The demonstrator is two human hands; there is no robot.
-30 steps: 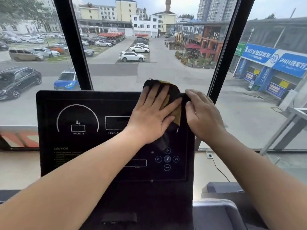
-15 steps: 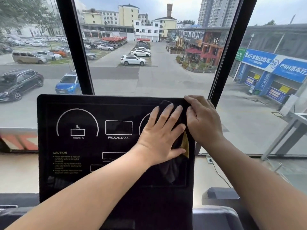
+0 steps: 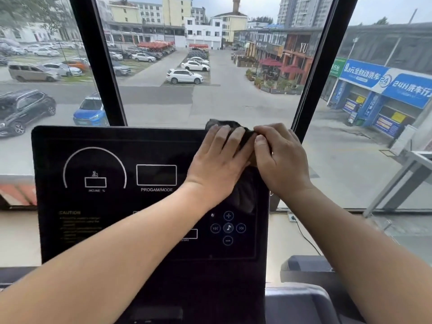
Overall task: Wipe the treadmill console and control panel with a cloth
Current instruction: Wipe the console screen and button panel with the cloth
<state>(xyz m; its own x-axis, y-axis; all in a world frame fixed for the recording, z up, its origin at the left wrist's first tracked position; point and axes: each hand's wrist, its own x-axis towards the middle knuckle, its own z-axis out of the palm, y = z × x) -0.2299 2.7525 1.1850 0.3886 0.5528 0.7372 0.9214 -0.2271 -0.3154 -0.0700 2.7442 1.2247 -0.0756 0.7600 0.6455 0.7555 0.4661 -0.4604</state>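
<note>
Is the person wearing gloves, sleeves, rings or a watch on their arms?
No. The left hand and right hand are bare, without gloves, and no rings or watch show. Both forearms are uncovered as far as the picture reaches, so no sleeves appear.

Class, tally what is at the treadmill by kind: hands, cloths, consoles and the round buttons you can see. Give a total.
Hands: 2 (left hand, right hand)
Cloths: 1 (cloth)
Consoles: 1 (console)
Round buttons: 5
Total: 9

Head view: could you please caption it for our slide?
Both hands, left and right, press a dark cloth on the treadmill console.
</note>
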